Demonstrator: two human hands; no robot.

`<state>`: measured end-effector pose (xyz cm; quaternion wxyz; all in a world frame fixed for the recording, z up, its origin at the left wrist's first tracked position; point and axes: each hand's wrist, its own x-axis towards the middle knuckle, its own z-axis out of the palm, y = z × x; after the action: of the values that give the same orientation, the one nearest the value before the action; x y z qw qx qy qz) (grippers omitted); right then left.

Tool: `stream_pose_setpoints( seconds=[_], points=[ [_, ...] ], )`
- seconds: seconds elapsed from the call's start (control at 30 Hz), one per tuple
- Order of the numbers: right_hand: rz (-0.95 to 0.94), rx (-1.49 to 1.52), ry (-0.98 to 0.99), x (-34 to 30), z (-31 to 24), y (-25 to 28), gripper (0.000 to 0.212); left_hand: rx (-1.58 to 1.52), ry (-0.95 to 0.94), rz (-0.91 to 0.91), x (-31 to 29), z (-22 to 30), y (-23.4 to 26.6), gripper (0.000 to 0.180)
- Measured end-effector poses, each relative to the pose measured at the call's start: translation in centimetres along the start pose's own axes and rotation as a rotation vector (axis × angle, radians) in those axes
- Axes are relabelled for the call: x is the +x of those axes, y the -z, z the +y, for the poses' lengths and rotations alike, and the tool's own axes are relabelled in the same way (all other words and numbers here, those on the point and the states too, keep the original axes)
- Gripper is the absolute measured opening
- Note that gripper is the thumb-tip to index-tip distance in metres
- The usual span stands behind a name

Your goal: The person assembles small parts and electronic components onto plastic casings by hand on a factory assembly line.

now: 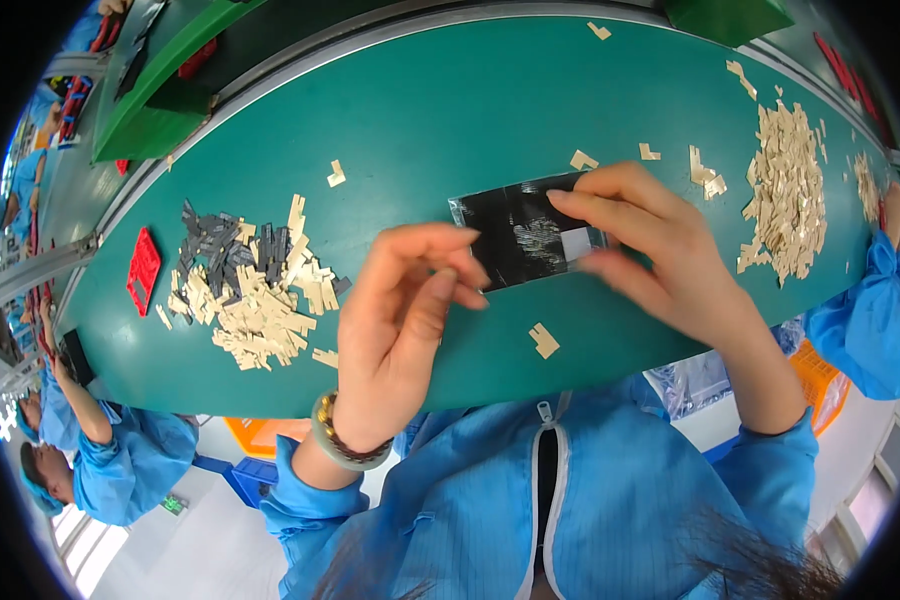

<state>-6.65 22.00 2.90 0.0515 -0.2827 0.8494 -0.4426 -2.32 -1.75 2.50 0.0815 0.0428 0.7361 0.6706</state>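
Blue zip-front jacket point(470, 510), nearest the viewer; a pale-green bangle w/ a gold-and-dark beaded bracelet point(332, 430) rings the L wrist. L hand point(405, 315): fingers curled, thumb bent in toward them, fingertips at the L end of the packet; whether they grip it cannot be told. R hand point(650, 245): pinching the packet's R end btwn fingers & thumb. Flat black rectangular packet in shiny clear film point(515, 235), w/ a pale rectangular patch beside the R thumb, lies btwn the two hands, above the matte green tabletop point(470, 360). One cream stepped flat piece point(544, 340) lies btwn the hands, on the wearer's side of the packet. L of the L hand: pile of cream flat pieces point(260, 330), w/ dark-grey strips point(215, 240) at its far side; farther L, a red shallow tray-like piece point(143, 270). Well R of the R hand: larger cream heap point(785, 190); beyond it, a co-worker's blue sleeve point(865, 315).
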Motion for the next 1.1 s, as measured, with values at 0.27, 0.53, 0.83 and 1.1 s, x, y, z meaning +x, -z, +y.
stream_pose_setpoints(
  seconds=[0.27,0.53,0.83,1.1],
  points=[
    [0.200,0.168,0.273,-0.3,-3.0,1.9,0.019,-0.420,0.235,-0.477,4.0,3.3,-3.3,0.027],
    [0.071,0.343,-0.415,-1.6,0.4,1.5,0.011,0.906,-0.703,-0.180,1.0,-1.1,-2.8,0.034],
    [-0.091,0.326,-0.534,-0.3,1.5,0.8,0.013,1.110,-0.764,-0.319,0.8,-2.5,-3.1,0.041],
    [-0.060,0.290,-0.507,-0.3,1.2,0.4,0.008,1.116,-0.751,-0.323,0.7,-2.3,-3.1,0.040]
  ],
)
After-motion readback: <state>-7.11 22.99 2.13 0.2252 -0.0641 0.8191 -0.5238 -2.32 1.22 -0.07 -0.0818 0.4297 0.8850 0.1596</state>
